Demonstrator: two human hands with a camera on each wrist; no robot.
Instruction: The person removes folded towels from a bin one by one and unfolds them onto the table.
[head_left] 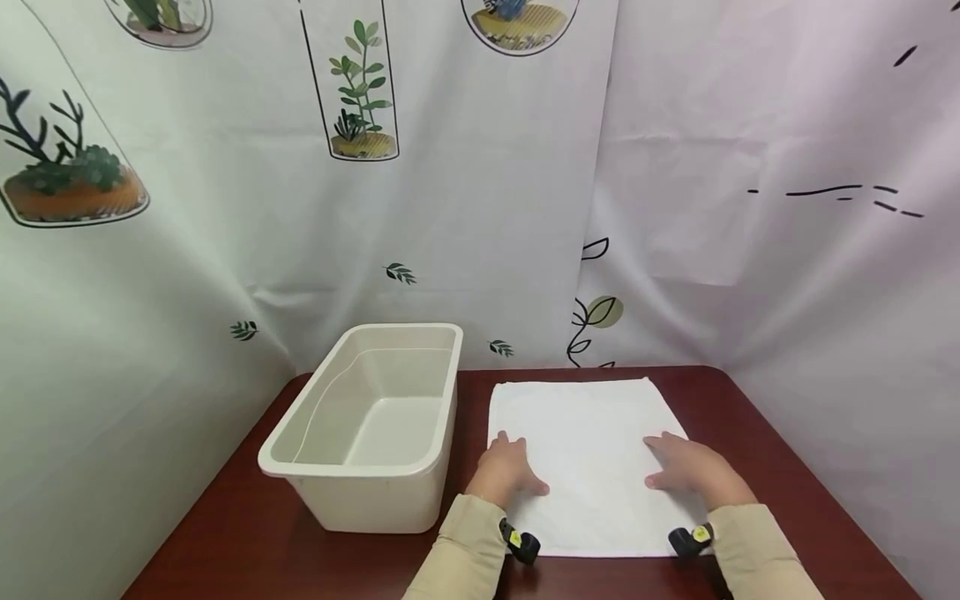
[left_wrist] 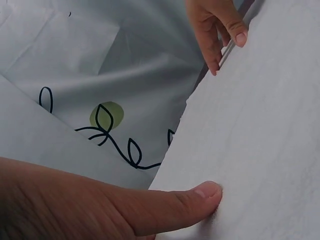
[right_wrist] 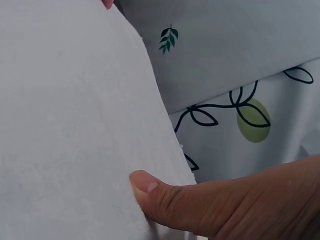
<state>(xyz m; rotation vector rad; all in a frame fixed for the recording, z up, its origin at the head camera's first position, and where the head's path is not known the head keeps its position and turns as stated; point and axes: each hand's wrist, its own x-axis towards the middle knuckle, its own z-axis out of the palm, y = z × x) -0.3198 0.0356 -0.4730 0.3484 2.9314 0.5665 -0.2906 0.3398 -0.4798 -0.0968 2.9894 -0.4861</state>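
Observation:
A white towel (head_left: 585, 475) lies spread flat on the dark red table. At its left edge rests my left hand (head_left: 512, 471), fingers pointing away from me and the thumb reaching in over the fabric. My right hand (head_left: 696, 468) is on the right side, with its fingers and thumb spread toward the towel's middle. In the left wrist view the left thumb (left_wrist: 185, 207) touches the cloth; its other fingers are mostly hidden. The right wrist view has the right thumb (right_wrist: 175, 200) on the towel surface, the remaining fingers out of sight.
A deep cream plastic tub (head_left: 375, 471) stands on the table to the left of the towel. The dark red table (head_left: 225, 542) has rounded far corners. White printed curtains (head_left: 480, 208) hang behind it and at both sides.

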